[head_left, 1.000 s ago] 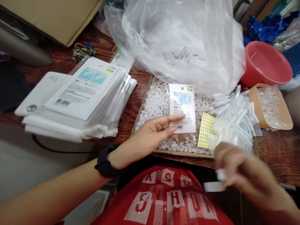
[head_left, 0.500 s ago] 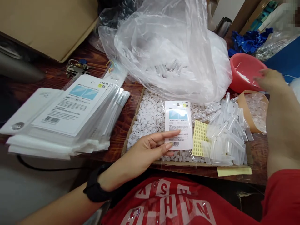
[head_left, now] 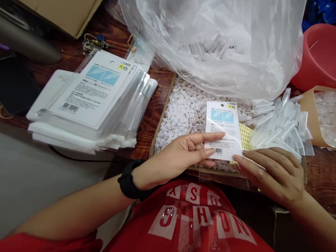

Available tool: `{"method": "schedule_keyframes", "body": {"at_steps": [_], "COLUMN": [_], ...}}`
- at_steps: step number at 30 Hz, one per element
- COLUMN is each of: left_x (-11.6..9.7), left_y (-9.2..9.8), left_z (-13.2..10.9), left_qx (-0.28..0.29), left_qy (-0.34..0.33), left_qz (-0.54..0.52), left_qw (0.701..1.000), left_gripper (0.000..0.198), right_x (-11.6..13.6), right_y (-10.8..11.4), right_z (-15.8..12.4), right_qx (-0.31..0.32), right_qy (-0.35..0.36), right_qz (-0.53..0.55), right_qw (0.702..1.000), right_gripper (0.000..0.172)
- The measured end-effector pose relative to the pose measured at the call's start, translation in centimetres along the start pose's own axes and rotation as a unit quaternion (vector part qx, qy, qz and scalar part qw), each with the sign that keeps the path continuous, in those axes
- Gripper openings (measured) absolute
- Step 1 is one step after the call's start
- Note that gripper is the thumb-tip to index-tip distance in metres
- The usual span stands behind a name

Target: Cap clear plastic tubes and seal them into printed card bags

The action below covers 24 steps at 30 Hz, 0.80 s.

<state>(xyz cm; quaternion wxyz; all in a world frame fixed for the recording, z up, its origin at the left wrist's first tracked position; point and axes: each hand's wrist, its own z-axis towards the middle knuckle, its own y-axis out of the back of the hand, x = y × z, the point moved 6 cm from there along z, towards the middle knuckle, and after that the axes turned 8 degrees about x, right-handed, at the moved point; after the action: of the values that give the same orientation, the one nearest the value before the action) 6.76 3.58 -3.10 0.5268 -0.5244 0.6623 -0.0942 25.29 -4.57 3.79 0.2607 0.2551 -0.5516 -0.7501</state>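
My left hand (head_left: 183,154) pinches the lower left part of a small clear packet with a white printed card (head_left: 223,129), held over a cardboard tray (head_left: 164,108) filled with small white plastic pieces. My right hand (head_left: 270,171) rests just right of the packet's lower corner, fingers stretched and slightly curled, its fingertips touching the packet's edge. A yellow sticker sheet (head_left: 246,134) peeks out behind the packet. A heap of clear plastic tubes (head_left: 280,126) lies just beyond my right hand.
A stack of finished packets (head_left: 91,101) lies at the left on the wooden table (head_left: 154,105). A large clear plastic bag (head_left: 223,45) of tubes fills the back. A red bowl (head_left: 317,56) and a brown tray (head_left: 312,119) of clear bits stand at the right. Keys (head_left: 93,42) lie near a cardboard box (head_left: 60,14).
My right hand has come back from the red bowl down to the packet's lower right corner. The left hand keeps hold of the packet.
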Motion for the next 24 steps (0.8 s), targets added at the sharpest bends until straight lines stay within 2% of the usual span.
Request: {"method": "schedule_keyframes", "body": {"at_steps": [2, 4, 6, 9, 12, 15, 19, 24], "left_x": [0.5, 1.0, 1.4, 1.9, 2.2, 2.1, 1.9, 1.9], "left_y": [-0.1, 0.0, 0.1, 0.3, 0.5, 0.5, 0.5, 0.8], "left_z": [-0.1, -0.3, -0.6, -0.8, -0.8, -0.8, -0.9, -1.0], "left_qx": [0.000, 0.002, 0.013, 0.035, 0.039, 0.038, 0.048, 0.077], "left_qy": [0.019, 0.032, 0.040, 0.052, 0.053, 0.050, 0.084, 0.112], "left_qz": [-0.001, 0.000, -0.001, -0.005, -0.002, 0.017, 0.051, 0.068], "left_qw": [1.000, 0.999, 0.999, 0.998, 0.998, 0.998, 0.994, 0.988], "left_gripper": [0.042, 0.043, 0.044, 0.049, 0.053, 0.053, 0.055, 0.056], "right_x": [0.2, -0.1, -0.9, -1.6, -1.0, 0.6, 2.9, 1.8], "right_y": [0.4, 0.3, -0.1, -1.2, -1.7, -1.3, -1.7, -3.1], "right_z": [-0.2, -0.5, -0.8, -1.2, -1.1, 0.1, 2.5, 4.1], "right_qx": [-0.033, -0.030, -0.011, 0.032, 0.046, 0.023, 0.036, 0.064], "right_qy": [0.011, 0.012, -0.027, -0.109, -0.140, -0.115, -0.042, -0.144], "right_qz": [0.000, 0.024, 0.084, 0.195, 0.203, 0.160, 0.210, 0.308], "right_qw": [0.999, 0.999, 0.996, 0.974, 0.968, 0.980, 0.976, 0.938], "right_gripper": [0.035, 0.031, 0.037, 0.044, 0.040, 0.040, 0.027, 0.017]}}
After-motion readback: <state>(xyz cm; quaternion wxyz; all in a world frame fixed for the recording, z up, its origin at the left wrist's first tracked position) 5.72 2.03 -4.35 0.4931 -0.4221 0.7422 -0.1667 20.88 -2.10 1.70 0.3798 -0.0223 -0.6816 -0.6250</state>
